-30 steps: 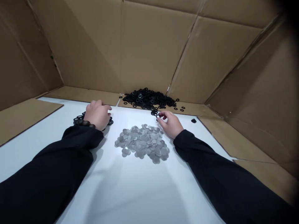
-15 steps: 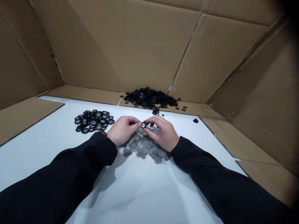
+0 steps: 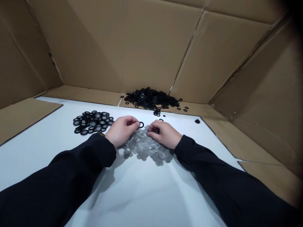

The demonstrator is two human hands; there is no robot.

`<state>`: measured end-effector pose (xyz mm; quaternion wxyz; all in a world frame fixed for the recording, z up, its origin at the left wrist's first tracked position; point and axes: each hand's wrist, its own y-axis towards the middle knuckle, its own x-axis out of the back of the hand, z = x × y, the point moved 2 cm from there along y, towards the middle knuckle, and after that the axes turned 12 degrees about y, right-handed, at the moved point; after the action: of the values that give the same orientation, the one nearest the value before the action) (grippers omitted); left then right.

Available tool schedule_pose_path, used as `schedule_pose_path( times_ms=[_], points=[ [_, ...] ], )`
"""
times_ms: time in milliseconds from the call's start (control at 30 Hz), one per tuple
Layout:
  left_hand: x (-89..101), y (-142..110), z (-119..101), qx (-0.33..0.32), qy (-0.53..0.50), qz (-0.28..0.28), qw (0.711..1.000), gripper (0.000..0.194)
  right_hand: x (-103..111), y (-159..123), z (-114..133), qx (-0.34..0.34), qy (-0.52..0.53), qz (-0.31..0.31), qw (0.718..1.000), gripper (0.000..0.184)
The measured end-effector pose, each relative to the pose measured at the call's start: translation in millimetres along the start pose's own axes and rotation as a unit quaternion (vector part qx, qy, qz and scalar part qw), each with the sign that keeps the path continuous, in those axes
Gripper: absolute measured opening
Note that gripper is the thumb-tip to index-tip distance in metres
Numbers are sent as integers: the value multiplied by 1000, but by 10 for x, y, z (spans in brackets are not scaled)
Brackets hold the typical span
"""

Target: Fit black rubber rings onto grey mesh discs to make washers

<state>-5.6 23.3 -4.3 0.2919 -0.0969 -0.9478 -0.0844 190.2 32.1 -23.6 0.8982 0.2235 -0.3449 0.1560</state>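
Between thumb and fingertips, my left hand (image 3: 124, 128) pinches a black ring (image 3: 141, 125), its centre open. My right hand (image 3: 164, 134) is apart from the ring, with its fingers curled closed at the pile of small grey translucent discs (image 3: 143, 146). Whatever those fingertips hold, if anything, is hidden. Just behind the right knuckles shows part of another black ring (image 3: 161, 119); whether the hand touches it I cannot tell. Left of my left hand lies a heap of black rings with grey centres (image 3: 92, 123).
A large heap of black rings (image 3: 151, 98) lies at the back against the cardboard wall (image 3: 146, 47), with several loose rings around it. A small black piece (image 3: 197, 121) sits at the right on the white table (image 3: 142, 195). Cardboard walls rise on the left and right sides.
My right hand has let go of the black ring and moved slightly right and down to the discs. My left hand keeps the ring, a little further left.
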Motion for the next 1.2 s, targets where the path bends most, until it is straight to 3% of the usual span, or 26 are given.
schedule_pose_path(
  times_ms=[167, 333, 567, 800, 1200],
  points=[
    [-4, -4, 25, 4, 6, 6, 1000, 26, -5, 18, 84, -94, 199, -16, 975, 15],
    [-9, 5, 10, 8, 5, 13, 1000, 28, -44, 32, 215, -106, 309, -84, 941, 21],
    [-37, 7, -54, -16, 15, 38, 999, 29, -69, 12, 266, -91, 258, -148, 950, 21],
    [-29, 12, -75, -34, 75, 6, 997, 26, -80, 17, 251, -81, 251, -144, 954, 20],
    [-36, 2, -95, -40, 97, 0, 994, 22, -80, 25, 239, -85, 237, -145, 957, 24]
  ],
)
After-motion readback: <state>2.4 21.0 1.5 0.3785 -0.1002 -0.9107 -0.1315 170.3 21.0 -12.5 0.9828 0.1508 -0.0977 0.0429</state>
